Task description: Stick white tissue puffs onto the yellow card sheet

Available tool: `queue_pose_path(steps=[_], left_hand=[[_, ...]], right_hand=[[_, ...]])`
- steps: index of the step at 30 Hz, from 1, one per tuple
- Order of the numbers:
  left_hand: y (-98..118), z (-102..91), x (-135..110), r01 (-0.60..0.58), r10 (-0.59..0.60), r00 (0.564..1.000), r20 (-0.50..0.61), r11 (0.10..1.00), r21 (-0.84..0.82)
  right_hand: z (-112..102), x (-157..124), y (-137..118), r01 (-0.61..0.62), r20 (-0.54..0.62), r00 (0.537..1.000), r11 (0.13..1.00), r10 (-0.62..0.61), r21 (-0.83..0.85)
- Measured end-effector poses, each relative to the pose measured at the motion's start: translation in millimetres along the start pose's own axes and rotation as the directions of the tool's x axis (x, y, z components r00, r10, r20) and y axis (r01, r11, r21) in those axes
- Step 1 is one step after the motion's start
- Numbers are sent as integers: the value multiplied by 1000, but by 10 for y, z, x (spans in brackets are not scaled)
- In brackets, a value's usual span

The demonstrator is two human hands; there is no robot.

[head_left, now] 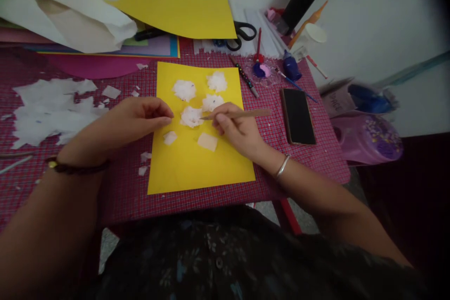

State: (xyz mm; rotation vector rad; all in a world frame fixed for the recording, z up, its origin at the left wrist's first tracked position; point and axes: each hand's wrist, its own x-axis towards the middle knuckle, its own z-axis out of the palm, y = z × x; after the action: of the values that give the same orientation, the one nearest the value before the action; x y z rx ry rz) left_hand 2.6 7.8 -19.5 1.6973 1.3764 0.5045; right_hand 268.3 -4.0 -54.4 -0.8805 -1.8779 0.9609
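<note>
A yellow paper sheet [197, 164] lies on the red checked tablecloth in front of me. Several crumpled white tissue tufts sit on it, one [191, 116] between my hands. My right hand [236, 130] is closed on a thin wooden stick [246, 114], whose tip touches that tuft. My left hand [135, 119] rests at the sheet's left edge with its fingers drawn together just left of the tuft; I cannot make out anything in them. Two small flat tissue pieces [207, 141] lie lower on the sheet.
A black phone [297, 116] lies right of the sheet. Behind it are a blue bottle [291, 66], a small dish with a red brush [259, 68], scissors [242, 35] and a beaded pen. Torn white tissue [49, 110] covers the left. Coloured paper is stacked at the back.
</note>
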Motion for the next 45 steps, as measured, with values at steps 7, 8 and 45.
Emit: queue_pose_path(steps=[7,8,45], left_hand=[[-36,-131,-42,-29,-34,969,246,969,247],[-14,-110,-51,-38,-27,970,241,964,263],[247,167,-142,-133,99,965,-244,983,-129]], right_hand=[[-14,68,82,-261,-13,958,889,286,377],[-6,64,73,-266,9,959,887,284,376],[42,4,11,40,39,998,999,-42,32]])
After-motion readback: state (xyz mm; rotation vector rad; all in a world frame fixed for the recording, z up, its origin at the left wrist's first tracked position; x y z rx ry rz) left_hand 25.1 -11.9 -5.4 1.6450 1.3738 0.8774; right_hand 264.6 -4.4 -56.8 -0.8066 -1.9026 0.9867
